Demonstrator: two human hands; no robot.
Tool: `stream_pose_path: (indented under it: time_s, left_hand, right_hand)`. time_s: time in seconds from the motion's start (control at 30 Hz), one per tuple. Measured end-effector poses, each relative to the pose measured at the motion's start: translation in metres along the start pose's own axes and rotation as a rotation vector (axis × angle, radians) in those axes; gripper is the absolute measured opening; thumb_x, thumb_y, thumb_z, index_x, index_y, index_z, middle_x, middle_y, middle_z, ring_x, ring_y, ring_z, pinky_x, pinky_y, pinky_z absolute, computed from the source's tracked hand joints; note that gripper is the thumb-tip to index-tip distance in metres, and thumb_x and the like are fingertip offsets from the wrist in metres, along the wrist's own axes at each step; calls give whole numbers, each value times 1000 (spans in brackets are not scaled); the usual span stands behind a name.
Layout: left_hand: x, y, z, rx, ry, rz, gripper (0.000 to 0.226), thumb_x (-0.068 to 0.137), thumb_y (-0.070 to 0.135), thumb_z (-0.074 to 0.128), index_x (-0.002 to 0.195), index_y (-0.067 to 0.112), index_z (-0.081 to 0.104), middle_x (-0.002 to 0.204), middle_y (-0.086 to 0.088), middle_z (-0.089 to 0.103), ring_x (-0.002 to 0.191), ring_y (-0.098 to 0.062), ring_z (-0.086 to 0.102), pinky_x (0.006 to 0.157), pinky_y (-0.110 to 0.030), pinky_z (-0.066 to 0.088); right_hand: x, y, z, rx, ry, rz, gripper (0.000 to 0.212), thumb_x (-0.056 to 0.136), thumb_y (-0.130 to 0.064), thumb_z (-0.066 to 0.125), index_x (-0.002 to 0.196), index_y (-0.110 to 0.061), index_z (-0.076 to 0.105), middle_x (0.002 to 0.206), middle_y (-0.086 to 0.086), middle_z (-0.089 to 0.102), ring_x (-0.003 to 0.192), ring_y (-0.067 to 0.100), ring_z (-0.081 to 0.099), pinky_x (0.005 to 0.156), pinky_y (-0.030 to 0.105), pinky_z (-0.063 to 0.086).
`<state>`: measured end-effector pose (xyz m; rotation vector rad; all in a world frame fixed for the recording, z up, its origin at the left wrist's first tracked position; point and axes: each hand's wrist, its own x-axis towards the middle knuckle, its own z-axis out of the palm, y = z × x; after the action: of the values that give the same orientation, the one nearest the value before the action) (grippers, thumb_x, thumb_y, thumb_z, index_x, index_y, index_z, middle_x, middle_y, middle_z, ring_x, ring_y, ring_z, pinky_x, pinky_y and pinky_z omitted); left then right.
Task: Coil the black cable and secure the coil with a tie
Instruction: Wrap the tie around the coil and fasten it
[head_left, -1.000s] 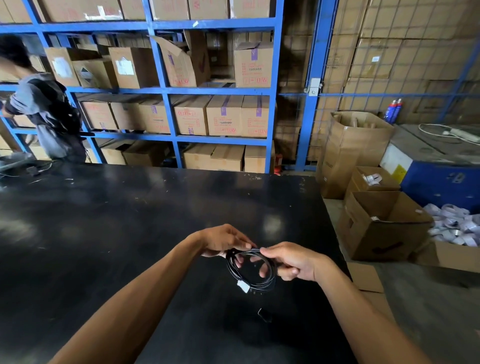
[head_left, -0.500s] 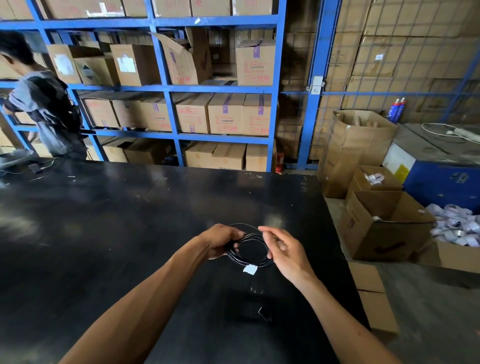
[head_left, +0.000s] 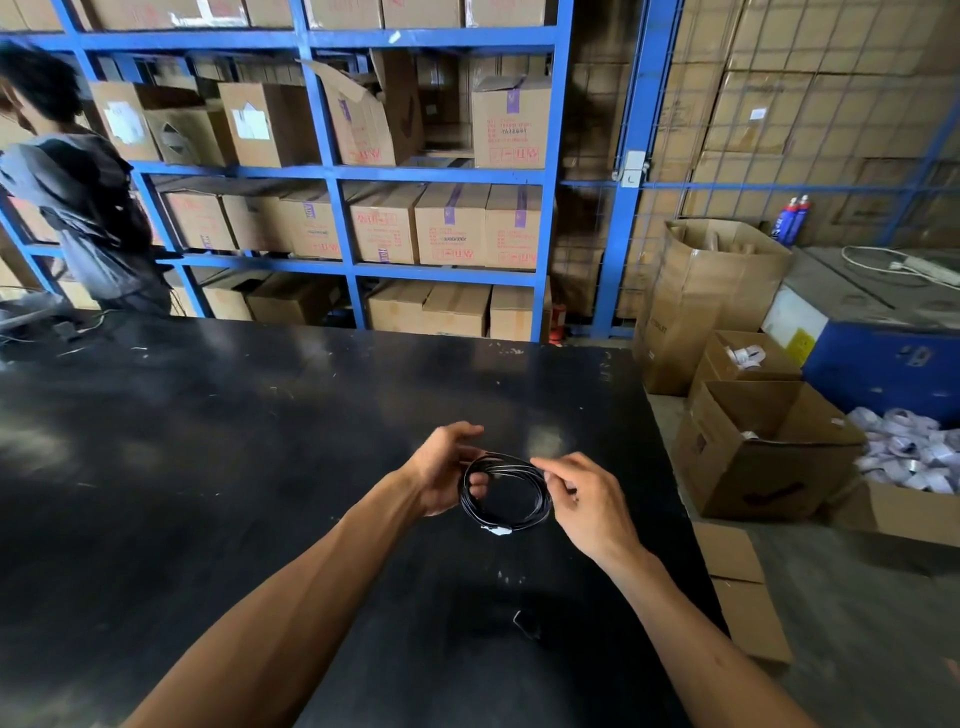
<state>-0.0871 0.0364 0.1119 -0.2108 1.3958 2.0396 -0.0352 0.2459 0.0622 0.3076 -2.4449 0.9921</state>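
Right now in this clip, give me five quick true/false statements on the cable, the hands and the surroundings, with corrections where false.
1. The black cable is wound into a round coil. True.
2. The coil lies flat on the table, untouched by either hand. False: the left hand grips its left side, and the right hand pinches its right side.
3. A small white piece shows at the coil's lower edge. True.
4. The tabletop is white. False: it is black.
5. Open cardboard boxes stand on the floor to the right of the table. True.
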Motion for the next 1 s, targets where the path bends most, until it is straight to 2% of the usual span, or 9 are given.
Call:
stream_pose_path:
  time_s: [0.13, 0.27, 0.33, 0.4, 0.47, 0.67, 0.83, 0.9, 1.0]
  left_hand:
    - [6, -4, 5, 86, 37, 61, 16, 96, 8, 48, 95, -1, 61, 61, -4, 52, 43, -9, 36, 40, -21, 34]
    - [8, -10, 0, 136, 14, 148, 23, 96, 6, 47, 103, -6, 66, 65, -8, 49, 46, -10, 39, 45, -21, 37]
    - [6, -15, -3, 372, 59, 245, 26, 97, 14, 52, 98, 1, 74, 64, -11, 54, 53, -13, 48, 54, -23, 43]
    - [6, -20, -6, 735, 146, 353, 28, 96, 28, 59, 101, 7, 77, 78, -10, 67, 67, -12, 58, 65, -25, 48]
    - [11, -25, -8, 992, 197, 381, 26, 94, 29, 62, 111, 13, 74, 85, -5, 73, 68, -8, 57, 65, -20, 47]
    - [18, -38, -9, 712, 256, 152, 23, 89, -2, 64, 110, 0, 72, 79, -18, 66, 58, -14, 57, 57, -22, 48]
    - [26, -68, -30, 791, 435, 149, 24, 88, 1, 60, 106, 3, 75, 65, -7, 65, 56, -13, 57, 63, -25, 50]
    - [27, -80, -41, 874, 515, 149, 25, 88, 5, 59, 106, 8, 76, 74, -5, 71, 66, -13, 62, 68, -23, 50]
    - [24, -94, -55, 964, 553, 139, 28, 88, 6, 57, 106, 12, 77, 90, -9, 74, 83, -19, 66, 71, -24, 49]
  right_hand:
    - [2, -16, -4, 226, -104, 213, 25, 97, -16, 65, 118, -23, 77, 100, -9, 73, 88, 3, 71, 81, 11, 54]
    - [3, -14, -6, 297, -162, 306, 28, 96, -22, 67, 121, -29, 76, 104, -8, 79, 91, 5, 74, 86, 23, 58]
    - [4, -14, -4, 280, -111, 350, 26, 97, -17, 65, 119, -23, 78, 105, -3, 79, 87, 7, 72, 82, 14, 56]
    - [5, -15, 0, 241, -78, 404, 24, 99, -13, 61, 115, -16, 78, 96, 3, 75, 74, 7, 67, 66, 0, 46]
    - [7, -15, 7, 281, -78, 468, 23, 101, -12, 57, 112, -16, 77, 95, 7, 72, 68, 9, 68, 60, 3, 49]
    - [-5, -5, 22, 307, -174, 506, 25, 103, -16, 53, 112, -20, 76, 85, -1, 70, 70, 7, 67, 76, 32, 59]
    - [-21, 6, 38, 312, -271, 678, 34, 102, -33, 52, 130, -23, 69, 125, -1, 65, 115, 15, 63, 102, 29, 46]
    - [-34, 17, 46, 184, -352, 778, 37, 100, -35, 55, 130, -18, 67, 129, 2, 67, 123, 21, 61, 98, 26, 41]
    - [-61, 37, 64, -58, -610, 905, 27, 90, -39, 61, 93, -14, 73, 103, 7, 74, 105, 29, 68, 78, 27, 49]
